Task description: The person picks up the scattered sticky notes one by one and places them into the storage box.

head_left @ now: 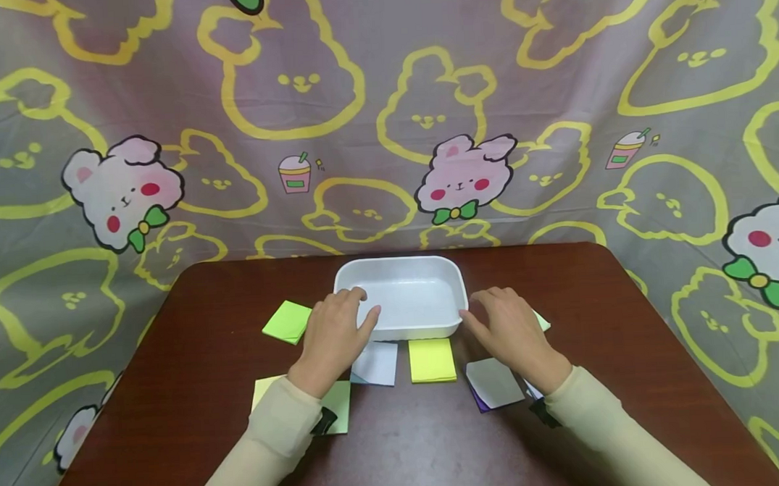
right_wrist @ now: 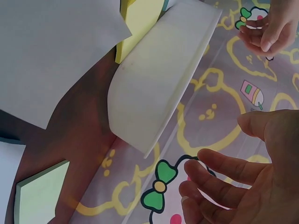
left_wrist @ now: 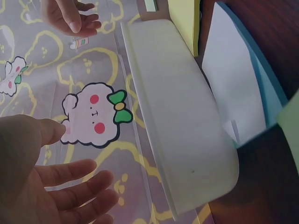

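A white plastic basin sits near the table's far edge, between the two hands. My left hand hovers at its left end, fingers loosely bent and holding nothing; the left wrist view shows them apart from the basin wall. At the right end is my right hand, thumb close to the rim, its relaxed fingers empty too. Along the basin's near side lie a pale blue sticky-note pad and a yellow pad. A lime-green pad lies left of my left hand.
Below the right hand is a grey-topped pad with purple underneath; a pale green pad peeks out behind that hand. Pale yellow and light green pads lie partly under the left forearm. A patterned curtain hangs behind the brown table.
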`<state>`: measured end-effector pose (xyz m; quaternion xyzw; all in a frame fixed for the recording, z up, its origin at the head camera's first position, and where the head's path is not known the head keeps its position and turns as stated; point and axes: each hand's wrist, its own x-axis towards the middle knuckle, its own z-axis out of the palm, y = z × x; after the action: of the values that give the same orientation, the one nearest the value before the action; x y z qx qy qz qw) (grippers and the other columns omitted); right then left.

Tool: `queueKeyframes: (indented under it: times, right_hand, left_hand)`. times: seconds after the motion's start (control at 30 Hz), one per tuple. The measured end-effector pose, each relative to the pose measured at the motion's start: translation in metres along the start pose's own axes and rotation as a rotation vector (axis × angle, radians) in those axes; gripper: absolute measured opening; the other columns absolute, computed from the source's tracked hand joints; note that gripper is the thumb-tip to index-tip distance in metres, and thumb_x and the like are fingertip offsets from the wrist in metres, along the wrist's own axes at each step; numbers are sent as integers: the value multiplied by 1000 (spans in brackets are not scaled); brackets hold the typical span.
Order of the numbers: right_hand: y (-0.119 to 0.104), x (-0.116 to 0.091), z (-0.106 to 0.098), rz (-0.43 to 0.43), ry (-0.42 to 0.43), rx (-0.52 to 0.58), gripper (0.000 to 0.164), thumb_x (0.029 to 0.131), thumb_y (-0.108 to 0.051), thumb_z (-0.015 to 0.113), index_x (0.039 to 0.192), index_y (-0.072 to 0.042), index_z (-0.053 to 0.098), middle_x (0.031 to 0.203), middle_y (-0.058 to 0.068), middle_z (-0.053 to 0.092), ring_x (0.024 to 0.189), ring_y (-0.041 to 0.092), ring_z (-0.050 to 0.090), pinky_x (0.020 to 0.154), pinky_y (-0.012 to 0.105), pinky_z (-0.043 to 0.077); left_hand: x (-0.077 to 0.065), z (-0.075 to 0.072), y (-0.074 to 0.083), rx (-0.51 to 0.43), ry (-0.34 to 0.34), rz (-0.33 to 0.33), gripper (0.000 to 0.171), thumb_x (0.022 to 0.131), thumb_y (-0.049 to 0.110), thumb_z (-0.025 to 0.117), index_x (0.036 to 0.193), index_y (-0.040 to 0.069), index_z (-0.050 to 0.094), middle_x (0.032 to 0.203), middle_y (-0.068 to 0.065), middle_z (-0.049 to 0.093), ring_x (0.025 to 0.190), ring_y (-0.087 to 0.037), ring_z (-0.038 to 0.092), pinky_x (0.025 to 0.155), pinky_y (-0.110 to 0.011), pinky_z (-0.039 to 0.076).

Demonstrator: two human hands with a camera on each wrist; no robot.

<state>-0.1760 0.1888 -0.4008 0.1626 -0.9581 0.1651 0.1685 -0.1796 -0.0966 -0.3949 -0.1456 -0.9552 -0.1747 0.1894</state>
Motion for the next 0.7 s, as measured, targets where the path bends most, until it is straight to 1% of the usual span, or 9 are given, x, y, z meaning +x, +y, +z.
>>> queueKeyframes:
  times: [0.27, 0.5, 0.7]
  right_hand:
    - [4, -4, 0, 17, -7, -7, 35, 93, -32, 70, 108, 0, 73, 104, 17, 74, 94, 34, 66, 80, 49, 54]
    - [7, -8, 0, 22, 10, -13, 35, 92, -32, 72, 108, 0, 73, 105, 18, 74, 96, 36, 65, 80, 50, 54]
    - [10, -9, -2, 38, -8, -21, 37, 92, -33, 71, 109, 0, 73, 108, 19, 73, 98, 37, 65, 82, 52, 54]
  left_hand:
    - [-3, 6, 8, 18, -5, 19, 30, 96, 36, 67, 107, 8, 70, 92, -8, 73, 82, -31, 68, 69, -42, 51]
    - [-5, 10, 14, 19, -8, 45, 29, 96, 35, 67, 106, 8, 70, 92, -7, 73, 83, -29, 68, 71, -42, 52]
    - [-7, 15, 20, 20, -13, 60, 29, 95, 36, 68, 107, 9, 70, 94, -7, 74, 84, -28, 68, 71, -42, 53]
